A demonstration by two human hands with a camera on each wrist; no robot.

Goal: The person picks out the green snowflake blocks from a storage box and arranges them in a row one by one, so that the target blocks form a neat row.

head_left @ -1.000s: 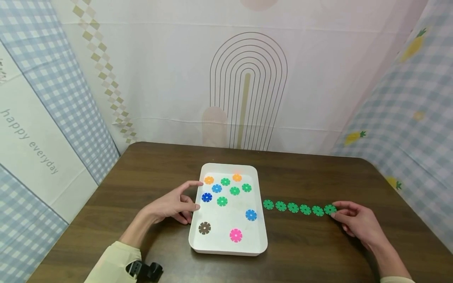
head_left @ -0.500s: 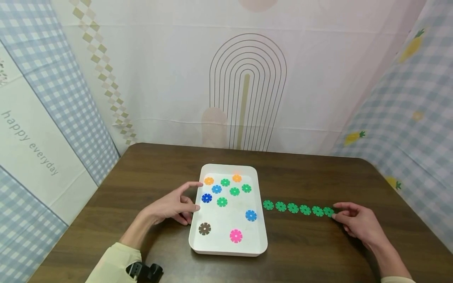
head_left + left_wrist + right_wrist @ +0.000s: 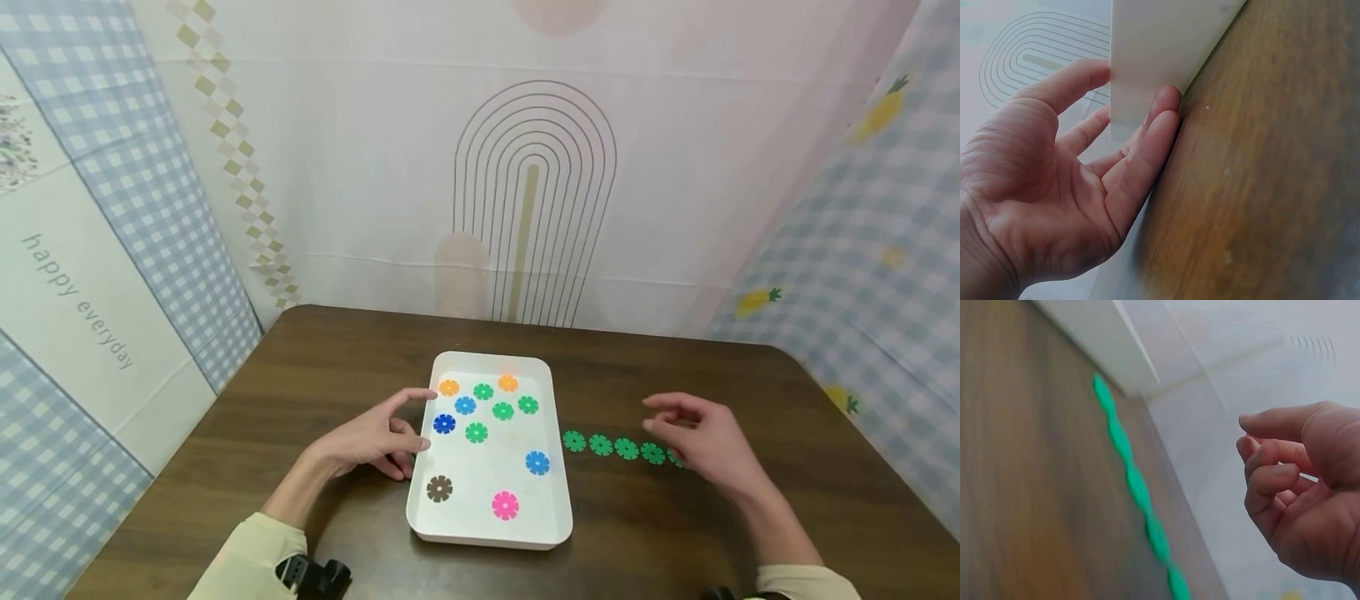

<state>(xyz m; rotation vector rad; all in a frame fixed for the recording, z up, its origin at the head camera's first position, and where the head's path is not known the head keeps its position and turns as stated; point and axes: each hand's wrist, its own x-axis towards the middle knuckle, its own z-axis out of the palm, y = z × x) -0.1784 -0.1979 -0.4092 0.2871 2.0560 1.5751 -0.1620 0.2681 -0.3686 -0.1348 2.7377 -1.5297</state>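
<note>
A white tray point(image 3: 480, 467) lies on the wooden table, with notched plastic snowflake discs spread inside it. Fingertips of my left hand point(image 3: 375, 435) touch its left rim; in the left wrist view the lower fingers rest against the tray's outer wall point(image 3: 1147, 56). Right of the tray, green snowflake discs point(image 3: 600, 445) form a straight row on the table. My right hand point(image 3: 708, 437) is raised over the row's right end and hides part of it. In the right wrist view this hand's fingers are loosely curled, with nothing seen between thumb and fingers.
Several green discs point(image 3: 503, 411), blue ones point(image 3: 537, 463), two orange ones point(image 3: 448, 387), a brown one point(image 3: 439, 488) and a pink one point(image 3: 506, 505) lie in the tray. A patterned cloth point(image 3: 360, 208) hangs behind the table point(image 3: 345, 350).
My right hand has let go of the last green disc, lifted off the table and moved left over the row. The left hand keeps its place at the tray. The head view has shifted slightly.
</note>
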